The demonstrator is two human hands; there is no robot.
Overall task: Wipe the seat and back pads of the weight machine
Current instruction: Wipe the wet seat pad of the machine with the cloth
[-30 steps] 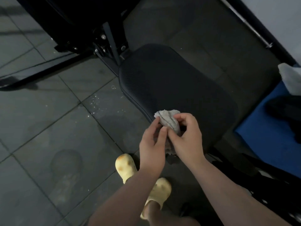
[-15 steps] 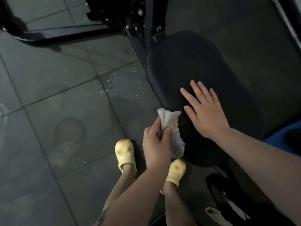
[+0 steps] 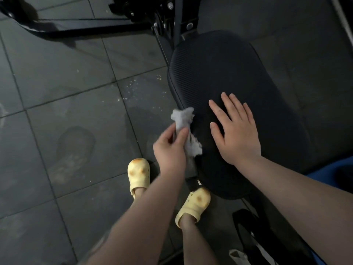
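The black padded seat [image 3: 219, 69] of the weight machine fills the middle and right of the head view. My right hand [image 3: 236, 132] lies flat on it with fingers straight and spread. My left hand [image 3: 170, 150] pinches a crumpled grey-white cloth [image 3: 184, 127] at the seat's left edge; the cloth's ends stick out above and below my fingers. No back pad is in view.
The machine's black frame and bolts [image 3: 172, 18] rise at the top, with a long floor bar [image 3: 80, 29] running left. Grey floor tiles [image 3: 66, 121] lie to the left. My feet in yellow clogs [image 3: 138, 173] stand below the seat. A blue mat [image 3: 324, 169] shows at the right edge.
My right hand let go of the cloth and moved onto the seat, now lying flat. My left hand keeps the cloth, which has bunched tighter by the seat's edge.
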